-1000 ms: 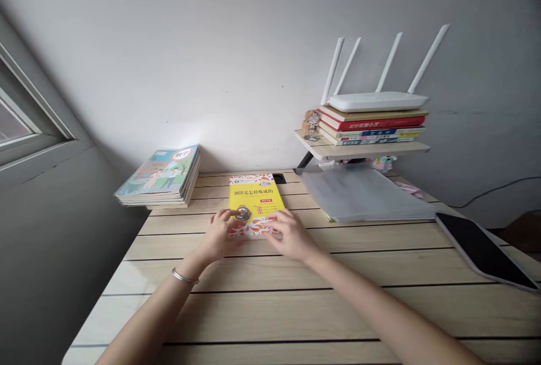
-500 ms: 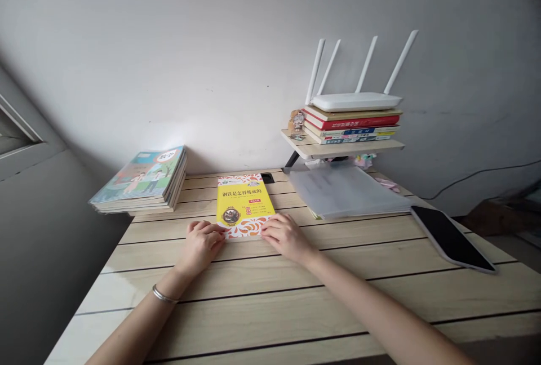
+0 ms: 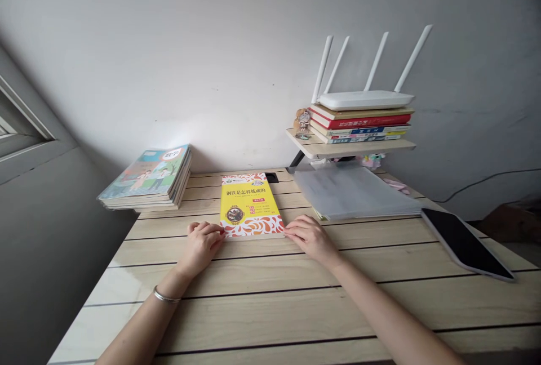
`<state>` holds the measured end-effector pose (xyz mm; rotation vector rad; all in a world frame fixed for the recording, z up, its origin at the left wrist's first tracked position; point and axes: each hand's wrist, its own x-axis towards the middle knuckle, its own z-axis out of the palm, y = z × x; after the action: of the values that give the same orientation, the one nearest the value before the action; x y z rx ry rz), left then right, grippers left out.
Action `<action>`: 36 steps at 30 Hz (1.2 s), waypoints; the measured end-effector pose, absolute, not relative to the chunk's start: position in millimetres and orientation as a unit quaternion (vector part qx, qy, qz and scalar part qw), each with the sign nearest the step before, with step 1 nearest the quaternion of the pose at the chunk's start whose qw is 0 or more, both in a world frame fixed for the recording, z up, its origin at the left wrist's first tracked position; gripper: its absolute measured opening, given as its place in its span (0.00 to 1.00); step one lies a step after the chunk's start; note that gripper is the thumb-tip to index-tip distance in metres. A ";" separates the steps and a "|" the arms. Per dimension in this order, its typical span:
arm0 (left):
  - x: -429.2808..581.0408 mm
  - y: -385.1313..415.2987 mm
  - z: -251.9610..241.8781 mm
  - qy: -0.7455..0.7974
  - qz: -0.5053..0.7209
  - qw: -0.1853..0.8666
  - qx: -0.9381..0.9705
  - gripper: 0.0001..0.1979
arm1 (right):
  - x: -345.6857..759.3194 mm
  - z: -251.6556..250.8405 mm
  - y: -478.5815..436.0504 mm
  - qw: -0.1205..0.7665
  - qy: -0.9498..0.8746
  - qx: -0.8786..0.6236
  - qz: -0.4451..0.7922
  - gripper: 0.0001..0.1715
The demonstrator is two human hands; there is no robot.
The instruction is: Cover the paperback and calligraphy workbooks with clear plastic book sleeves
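A yellow paperback book (image 3: 249, 199) with red-orange and white patterned bands lies face up on the wooden table, squared toward me. My left hand (image 3: 203, 245) rests on the tabletop, its fingers curled and closed at the book's near left corner. Opposite it, my right hand (image 3: 311, 239) has its fingertips pressed together at the near right corner. Both hands touch the book only at these corners, and its cover stays almost fully visible. Where the thumbs sit is hidden.
Stacked textbooks (image 3: 146, 179) stand at the back left. On the right, a small raised shelf (image 3: 359, 149) carries books and a white router (image 3: 367, 99). Below it lies a translucent folder (image 3: 350, 193), with a dark-screened phone (image 3: 467, 244) beside it.
My right hand has slid right, off the cover's near edge to its corner, uncovering more of the pattern. The left hand stays at its corner. The view has shifted slightly.
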<state>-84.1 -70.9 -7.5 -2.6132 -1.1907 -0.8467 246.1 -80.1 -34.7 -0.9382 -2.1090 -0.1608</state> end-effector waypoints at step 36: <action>-74.0 -55.1 -44.6 -0.636 -0.513 -0.218 -0.533 0.21 | 222.8 -1.4 -1.8 0.422 -0.670 -0.588 0.166 0.15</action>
<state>-74.0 -55.1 -44.6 -1.9572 -2.3341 -1.8826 222.8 -1.8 -1.4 -1.4732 -1.6774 0.4167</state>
